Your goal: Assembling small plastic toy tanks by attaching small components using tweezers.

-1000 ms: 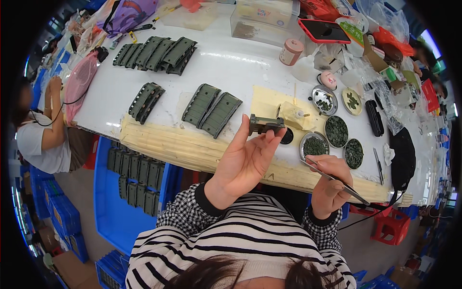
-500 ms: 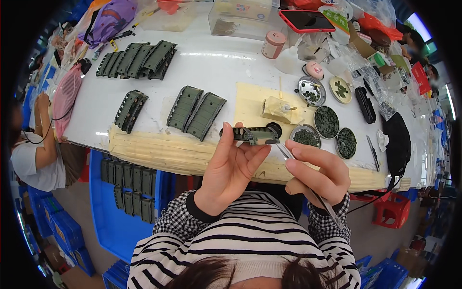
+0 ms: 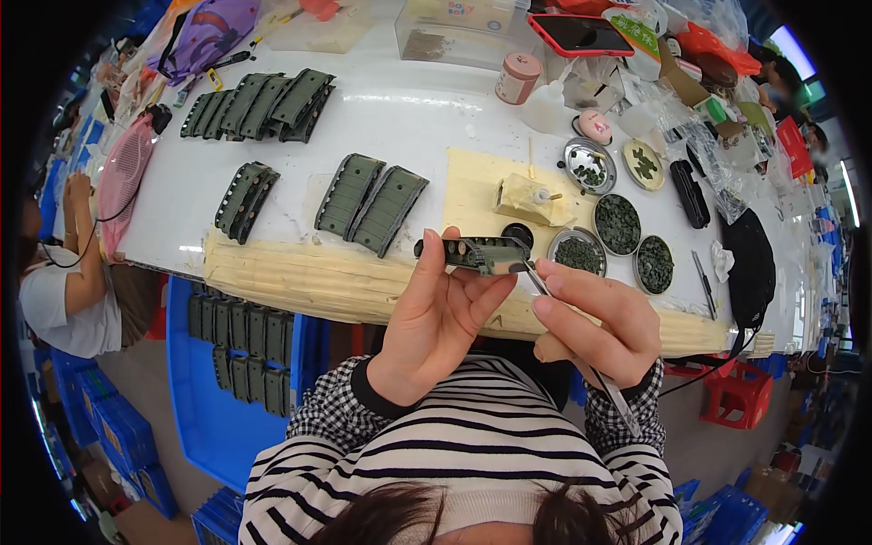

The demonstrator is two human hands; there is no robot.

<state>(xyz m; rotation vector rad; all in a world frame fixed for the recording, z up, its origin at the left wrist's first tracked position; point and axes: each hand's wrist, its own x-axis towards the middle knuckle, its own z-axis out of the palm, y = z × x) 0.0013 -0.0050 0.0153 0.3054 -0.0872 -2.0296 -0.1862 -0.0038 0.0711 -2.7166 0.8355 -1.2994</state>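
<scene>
Between the thumb and fingers of my left hand [image 3: 434, 322] is a curved dark-green ribbed piece [image 3: 481, 254], held level above the table's front edge. Metal tweezers [image 3: 607, 386] are gripped in my right hand [image 3: 604, 322], their tips touching or very near the right end of that piece. Whether the tips pinch a small part is too fine to see. Just beyond my right hand stand round tins of small dark-green bits: one tin [image 3: 578, 253], another tin [image 3: 618, 224] and a third tin [image 3: 654, 267]. Similar curved green pieces [image 3: 389, 211] lie to the left.
A masking-taped block [image 3: 531, 202] with a peg stands on a yellow sheet. A stack of green pieces [image 3: 263, 104] lies far left; a blue crate [image 3: 232, 418] with more sits below the table edge. A phone [image 3: 581, 36] and a pink jar [image 3: 519, 78] are at the back.
The tweezers' tips have closed together and shifted slightly at the right end of the green piece. My left hand keeps its hold, with the piece tilted a little.
</scene>
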